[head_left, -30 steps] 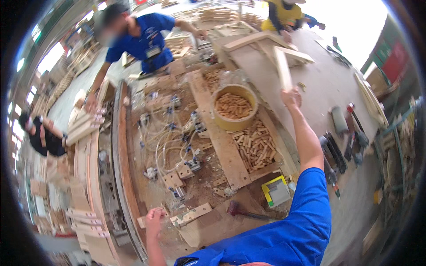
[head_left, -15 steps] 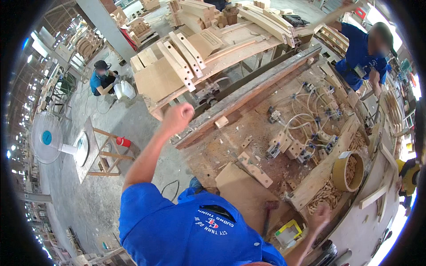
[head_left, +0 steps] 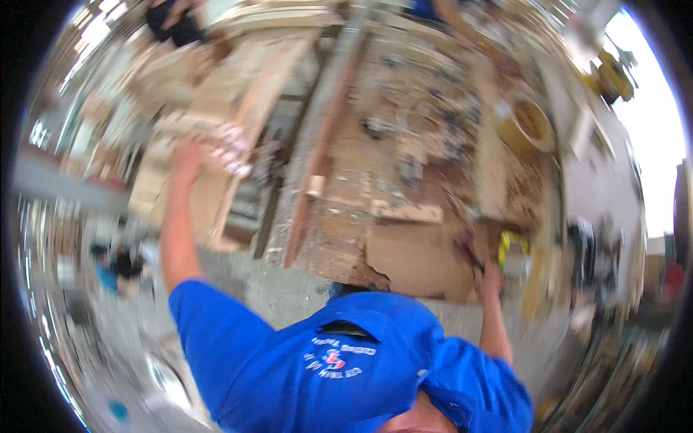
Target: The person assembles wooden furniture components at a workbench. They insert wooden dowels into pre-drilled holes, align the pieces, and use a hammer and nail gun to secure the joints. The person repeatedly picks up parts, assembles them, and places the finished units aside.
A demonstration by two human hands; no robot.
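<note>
My left arm reaches out to the far left, and my left hand (head_left: 189,155) is at the drilled wooden bars (head_left: 227,148) stacked on the side table. Blur smears its fingers, so whether they grip a bar does not show. Low on the right, my right hand (head_left: 489,280) meets the handle end of a hammer (head_left: 470,247) with a dark reddish head. The hammer lies by the right edge of a brown cardboard sheet (head_left: 411,260). How far these fingers close around the handle is unclear. A yellow-edged object (head_left: 511,247) sits just beyond this hand.
A long wooden rail (head_left: 317,151) divides the side table from the workbench. Clamps and hoses (head_left: 426,119) crowd the bench's far half. A drilled wooden strip (head_left: 408,211) lies above the cardboard. A round tan container (head_left: 525,126) stands right. Another person's arm (head_left: 462,25) shows at the far edge.
The view has swung, and everything is blurred. My left hand has moved from near the rail's end to the stacked bars. My right hand has come to the hammer's handle.
</note>
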